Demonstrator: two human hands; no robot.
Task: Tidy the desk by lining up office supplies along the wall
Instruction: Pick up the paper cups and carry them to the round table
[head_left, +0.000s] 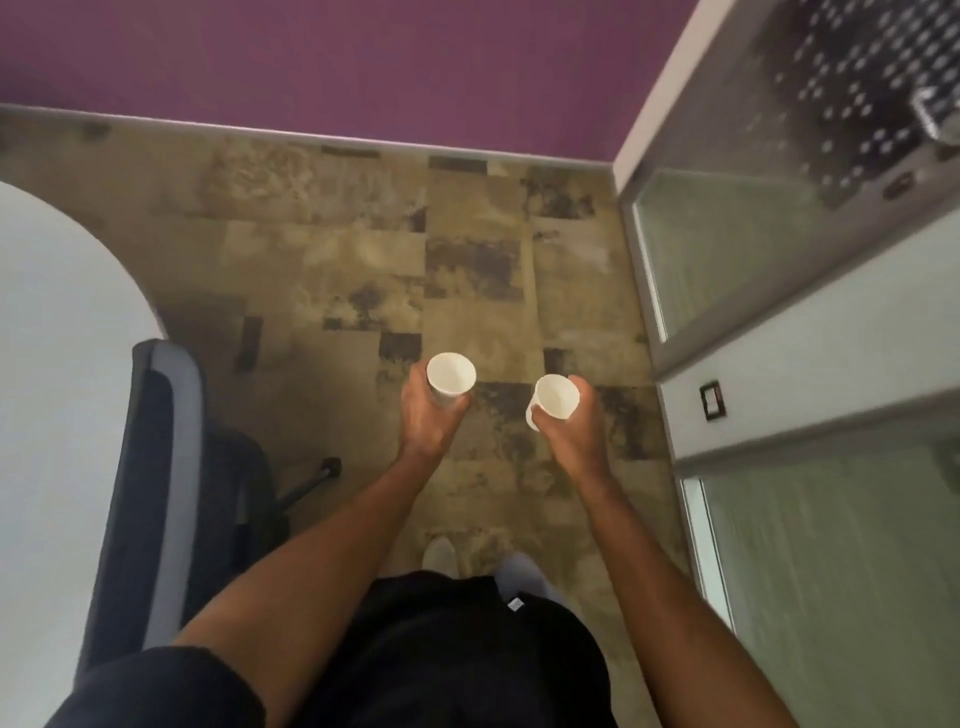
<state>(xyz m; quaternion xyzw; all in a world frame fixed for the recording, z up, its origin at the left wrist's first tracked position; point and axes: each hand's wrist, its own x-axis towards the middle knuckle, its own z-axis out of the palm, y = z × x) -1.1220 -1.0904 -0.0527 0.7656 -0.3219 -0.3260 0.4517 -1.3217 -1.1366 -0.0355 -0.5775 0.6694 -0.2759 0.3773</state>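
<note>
I am standing and looking down at the floor. My left hand (428, 415) grips a white paper cup (451, 374), upright with its mouth towards me. My right hand (571, 421) grips another white paper cup (556, 396); a second white rim shows just below it, so it may be two cups nested. Both cups look empty and are held at waist height over the brown tiled floor, a hand's width apart. The white desk (47, 364) lies at the left edge of the view, away from both hands.
A dark office chair (156, 467) stands against the desk on the left. A purple wall (363, 62) with a pale skirting runs across the far side. Glass partition panels in a grey frame (779, 322) close off the right. My shoes (441, 553) show below.
</note>
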